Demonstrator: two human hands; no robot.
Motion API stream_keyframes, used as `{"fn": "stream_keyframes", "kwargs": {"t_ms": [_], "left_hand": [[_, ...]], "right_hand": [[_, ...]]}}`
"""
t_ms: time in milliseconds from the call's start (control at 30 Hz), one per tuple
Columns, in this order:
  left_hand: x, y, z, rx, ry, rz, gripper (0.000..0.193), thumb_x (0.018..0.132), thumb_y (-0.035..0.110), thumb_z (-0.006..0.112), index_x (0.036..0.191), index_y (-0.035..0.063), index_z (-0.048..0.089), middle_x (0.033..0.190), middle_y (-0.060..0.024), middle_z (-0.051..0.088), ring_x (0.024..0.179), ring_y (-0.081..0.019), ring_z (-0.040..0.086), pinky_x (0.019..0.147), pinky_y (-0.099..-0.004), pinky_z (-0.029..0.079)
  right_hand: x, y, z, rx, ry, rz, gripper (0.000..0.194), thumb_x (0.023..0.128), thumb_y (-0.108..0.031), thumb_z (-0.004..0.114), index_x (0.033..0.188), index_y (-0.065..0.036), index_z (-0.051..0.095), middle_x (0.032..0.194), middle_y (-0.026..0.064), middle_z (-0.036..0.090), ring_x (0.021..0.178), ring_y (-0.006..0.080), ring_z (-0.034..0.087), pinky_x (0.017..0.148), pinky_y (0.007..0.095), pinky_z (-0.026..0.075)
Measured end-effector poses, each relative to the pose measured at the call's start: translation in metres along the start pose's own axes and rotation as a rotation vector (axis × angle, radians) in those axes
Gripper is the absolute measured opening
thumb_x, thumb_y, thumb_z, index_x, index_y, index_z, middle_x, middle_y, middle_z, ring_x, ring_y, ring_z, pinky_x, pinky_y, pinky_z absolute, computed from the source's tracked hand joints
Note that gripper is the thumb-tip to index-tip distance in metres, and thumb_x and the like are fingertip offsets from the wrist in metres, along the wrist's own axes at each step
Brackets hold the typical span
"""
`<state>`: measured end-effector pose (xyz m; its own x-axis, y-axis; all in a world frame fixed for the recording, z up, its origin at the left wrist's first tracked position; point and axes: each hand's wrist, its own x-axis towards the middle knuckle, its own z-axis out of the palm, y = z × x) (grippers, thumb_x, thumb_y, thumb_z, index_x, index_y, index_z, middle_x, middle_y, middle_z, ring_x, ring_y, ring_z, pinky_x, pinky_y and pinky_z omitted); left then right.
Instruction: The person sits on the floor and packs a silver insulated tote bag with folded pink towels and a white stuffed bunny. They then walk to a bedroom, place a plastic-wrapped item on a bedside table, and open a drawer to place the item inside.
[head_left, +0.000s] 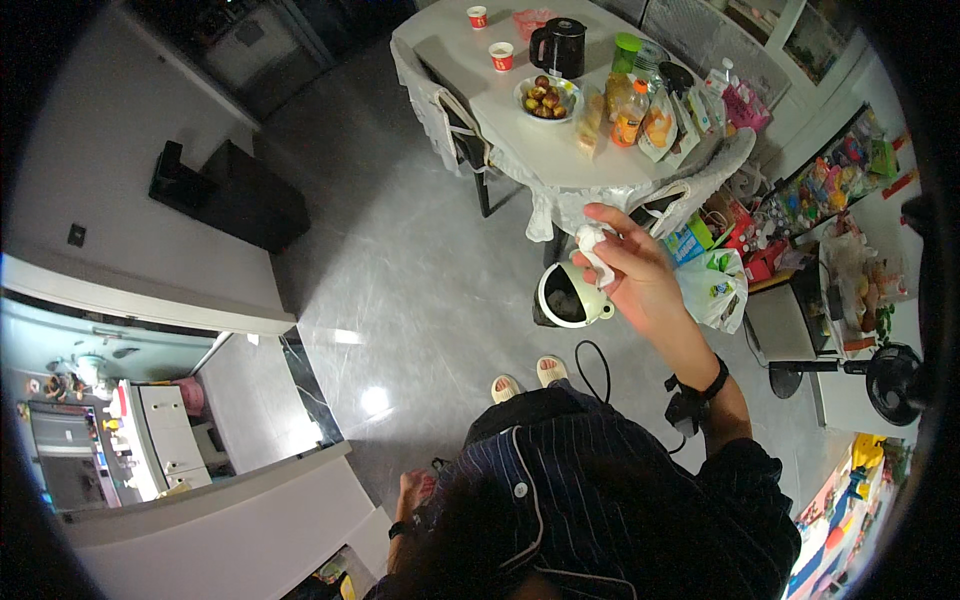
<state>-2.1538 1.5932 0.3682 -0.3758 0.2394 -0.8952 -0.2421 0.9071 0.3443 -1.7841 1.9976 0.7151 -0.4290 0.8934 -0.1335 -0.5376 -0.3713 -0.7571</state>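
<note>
Raised in front of my body, my right hand (628, 270) pinches a crumpled white tissue (592, 244) between its fingers. In the picture, the tissue lies just above and partly over a small pale trash bin (594, 312), which stands on the floor with a round, dark opening and a black liner. Down at my side is my left hand (416, 489), partly hidden by my dark striped shirt. Its fingers are too blurred and covered to show whether they hold anything.
Ahead stands a dining table (495, 105) bearing paper cups, a black kettle (559, 46), a fruit bowl (546, 100), an orange bottle (628, 116) and snack bags. Covered chairs (435, 105) flank it. Plastic bags (712, 289) and a black fan (892, 384) are at right.
</note>
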Motion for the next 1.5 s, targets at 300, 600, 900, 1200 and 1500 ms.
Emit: {"fn": "stream_keyframes", "kwargs": {"t_ms": [300,600,900,1200,1500], "left_hand": [[-0.023,-0.02,0.001,0.01,0.017,0.062,0.019,0.087,0.016,0.051,0.092,-0.0021,0.056,0.076,-0.0132,0.06,0.063,-0.0214,0.057,0.057,-0.0347,0.048],[-0.061,-0.06,0.007,-0.065,0.061,0.007,0.022,0.089,0.02,0.048,0.095,-0.0001,0.056,0.082,-0.0123,0.059,0.069,-0.0218,0.057,0.064,-0.0354,0.046],[-0.044,-0.022,0.023,-0.051,0.033,0.069,0.026,0.09,0.024,0.044,0.098,0.0019,0.056,0.087,-0.0114,0.058,0.076,-0.0221,0.056,0.07,-0.0362,0.045],[0.018,0.133,0.039,0.151,-0.096,0.309,0.03,0.092,0.028,0.041,0.101,0.0039,0.056,0.092,-0.0106,0.057,0.083,-0.0225,0.055,0.077,-0.0369,0.043],[-0.031,0.441,0.131,0.546,-0.316,1.119,0.033,0.093,0.032,0.038,0.104,0.0059,0.056,0.097,-0.0097,0.057,0.09,-0.0229,0.054,0.084,-0.0376,0.042]], "right_hand": [[0.045,0.162,-0.208,0.152,0.431,0.621,0.027,0.088,-0.025,0.044,0.103,-0.007,0.057,0.09,0.0082,0.057,0.078,0.0207,0.058,0.066,0.0337,0.05],[0.06,0.279,-0.334,0.103,0.728,0.753,0.053,0.084,-0.045,0.055,0.12,-0.008,0.04,0.111,0.0167,0.049,0.091,0.0321,0.054,0.075,0.043,0.05],[-0.004,0.262,-0.407,0.197,0.707,0.675,0.031,0.082,-0.023,0.061,0.103,-0.004,0.048,0.101,0.0142,0.054,0.093,0.0275,0.055,0.081,0.0378,0.049],[-0.152,0.246,-0.468,0.188,1.159,0.45,0.025,0.086,-0.022,0.054,0.101,-0.003,0.051,0.09,0.0146,0.061,0.081,0.026,0.06,0.07,0.0375,0.052],[-0.332,0.335,-0.304,0.511,1.462,0.16,0.027,0.087,-0.025,0.053,0.094,0.001,0.055,0.085,0.0136,0.061,0.074,0.0238,0.06,0.066,0.0305,0.052]]}}
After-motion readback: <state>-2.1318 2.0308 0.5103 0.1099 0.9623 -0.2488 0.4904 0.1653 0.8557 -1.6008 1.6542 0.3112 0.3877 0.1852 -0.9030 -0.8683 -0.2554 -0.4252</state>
